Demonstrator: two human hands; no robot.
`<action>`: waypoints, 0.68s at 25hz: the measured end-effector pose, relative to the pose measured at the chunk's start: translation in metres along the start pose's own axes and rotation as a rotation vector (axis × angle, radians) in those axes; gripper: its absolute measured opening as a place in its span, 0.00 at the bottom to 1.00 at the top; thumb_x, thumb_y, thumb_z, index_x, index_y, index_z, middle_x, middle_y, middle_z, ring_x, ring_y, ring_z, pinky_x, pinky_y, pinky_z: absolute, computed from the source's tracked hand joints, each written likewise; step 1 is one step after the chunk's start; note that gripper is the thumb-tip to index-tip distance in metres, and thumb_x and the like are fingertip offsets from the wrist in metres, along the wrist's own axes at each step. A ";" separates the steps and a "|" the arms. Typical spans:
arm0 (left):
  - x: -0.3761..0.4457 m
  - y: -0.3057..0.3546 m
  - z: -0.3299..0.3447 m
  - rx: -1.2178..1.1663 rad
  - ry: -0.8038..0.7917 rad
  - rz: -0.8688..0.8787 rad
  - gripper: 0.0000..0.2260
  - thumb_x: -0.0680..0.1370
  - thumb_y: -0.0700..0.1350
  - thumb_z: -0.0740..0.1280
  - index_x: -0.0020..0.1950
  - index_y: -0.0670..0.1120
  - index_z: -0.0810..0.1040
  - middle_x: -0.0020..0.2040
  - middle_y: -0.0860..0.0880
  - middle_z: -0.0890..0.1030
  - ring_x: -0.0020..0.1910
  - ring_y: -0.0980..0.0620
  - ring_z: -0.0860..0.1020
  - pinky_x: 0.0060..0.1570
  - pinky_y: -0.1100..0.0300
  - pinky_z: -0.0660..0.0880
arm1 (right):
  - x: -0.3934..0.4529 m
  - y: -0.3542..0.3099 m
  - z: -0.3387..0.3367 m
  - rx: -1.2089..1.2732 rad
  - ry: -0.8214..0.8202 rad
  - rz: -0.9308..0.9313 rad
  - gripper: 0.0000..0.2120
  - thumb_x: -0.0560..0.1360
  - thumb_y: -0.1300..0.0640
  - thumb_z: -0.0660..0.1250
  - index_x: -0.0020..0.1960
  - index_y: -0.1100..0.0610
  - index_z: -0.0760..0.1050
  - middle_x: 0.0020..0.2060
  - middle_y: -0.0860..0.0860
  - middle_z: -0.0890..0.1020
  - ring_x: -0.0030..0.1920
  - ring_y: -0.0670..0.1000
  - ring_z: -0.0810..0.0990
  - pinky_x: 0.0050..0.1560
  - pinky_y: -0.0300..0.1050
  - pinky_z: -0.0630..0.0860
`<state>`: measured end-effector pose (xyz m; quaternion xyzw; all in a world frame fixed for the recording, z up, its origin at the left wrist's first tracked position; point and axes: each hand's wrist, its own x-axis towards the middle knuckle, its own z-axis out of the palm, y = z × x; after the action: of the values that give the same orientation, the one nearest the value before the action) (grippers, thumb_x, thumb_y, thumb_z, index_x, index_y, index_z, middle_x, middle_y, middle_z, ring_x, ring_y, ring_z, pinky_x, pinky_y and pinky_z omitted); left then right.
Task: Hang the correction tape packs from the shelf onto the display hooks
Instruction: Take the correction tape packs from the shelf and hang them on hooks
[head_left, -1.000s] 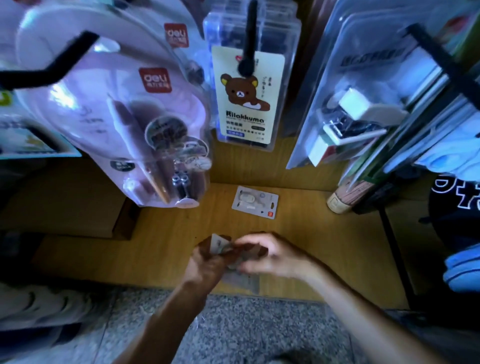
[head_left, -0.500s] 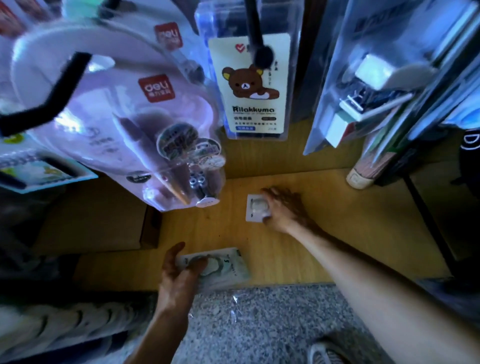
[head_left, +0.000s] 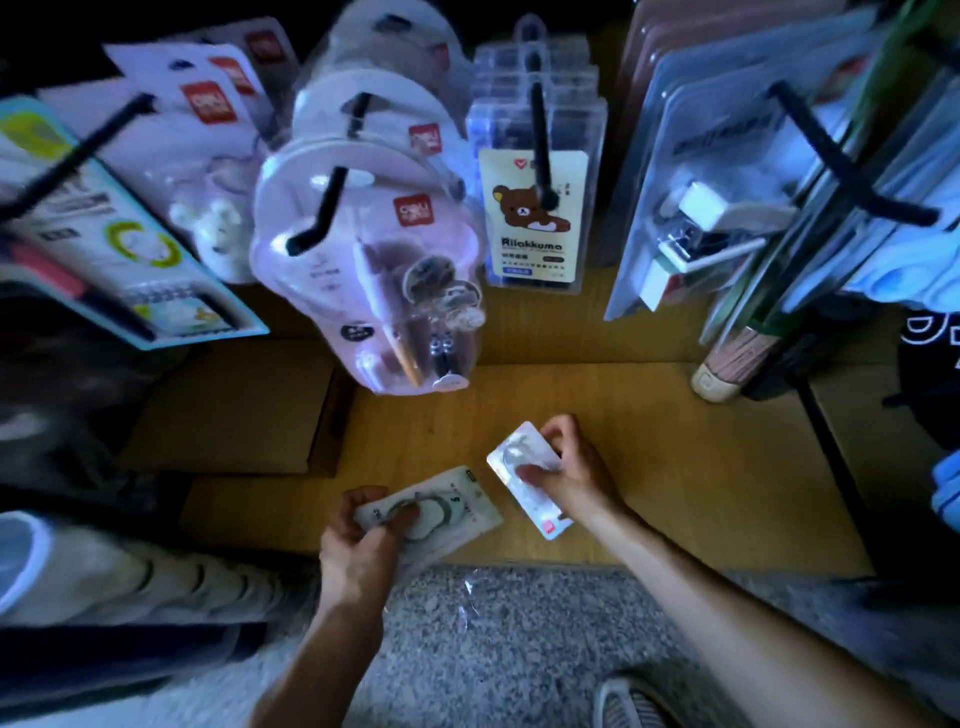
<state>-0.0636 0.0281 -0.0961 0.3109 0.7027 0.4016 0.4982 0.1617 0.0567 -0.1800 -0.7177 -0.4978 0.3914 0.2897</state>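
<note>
My left hand (head_left: 358, 540) grips a small stack of correction tape packs (head_left: 447, 512), white cards with a round blister, held low over the front of the wooden shelf (head_left: 675, 467). My right hand (head_left: 569, 470) holds a single correction tape pack (head_left: 519, 467) lifted off the shelf, tilted, with its red corner toward me. The two packs are close together but apart. Above them, black display hooks (head_left: 322, 213) carry pink blister packs (head_left: 363, 270).
A Rilakkuma pack (head_left: 535, 218) hangs on the middle hook. Stapler packs (head_left: 691, 218) hang at right, and marker cards (head_left: 104, 234) at left. A cardboard box (head_left: 228, 410) lies on the shelf's left. A bundle of sticks (head_left: 727, 369) leans at the back right. Granite floor (head_left: 493, 649) is below.
My right hand has picked the single pack up from the back of the shelf and brought it toward me, beside the stack in my left hand. The camera has tilted up.
</note>
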 end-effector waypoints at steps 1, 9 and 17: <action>-0.003 0.004 -0.007 -0.001 0.001 0.003 0.10 0.70 0.35 0.73 0.47 0.44 0.77 0.43 0.44 0.81 0.40 0.47 0.79 0.38 0.58 0.76 | -0.008 -0.012 -0.008 0.176 -0.008 0.036 0.20 0.66 0.56 0.76 0.51 0.48 0.69 0.45 0.49 0.83 0.43 0.50 0.82 0.42 0.47 0.76; -0.061 0.072 -0.085 0.263 -0.147 0.200 0.10 0.62 0.45 0.77 0.29 0.48 0.75 0.35 0.46 0.80 0.37 0.47 0.77 0.35 0.55 0.72 | -0.113 -0.139 -0.101 0.331 -0.258 -0.081 0.10 0.71 0.68 0.70 0.45 0.57 0.73 0.32 0.46 0.81 0.34 0.48 0.75 0.28 0.41 0.68; -0.150 0.140 -0.168 0.195 -0.252 0.286 0.08 0.72 0.34 0.71 0.43 0.45 0.87 0.40 0.48 0.86 0.37 0.52 0.81 0.31 0.66 0.75 | -0.214 -0.263 -0.109 0.785 -0.473 -0.026 0.21 0.73 0.78 0.59 0.58 0.59 0.76 0.52 0.59 0.83 0.49 0.59 0.84 0.35 0.49 0.84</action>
<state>-0.1712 -0.0728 0.1245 0.5018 0.6192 0.3562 0.4878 0.0839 -0.0586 0.1479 -0.4382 -0.3730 0.7000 0.4229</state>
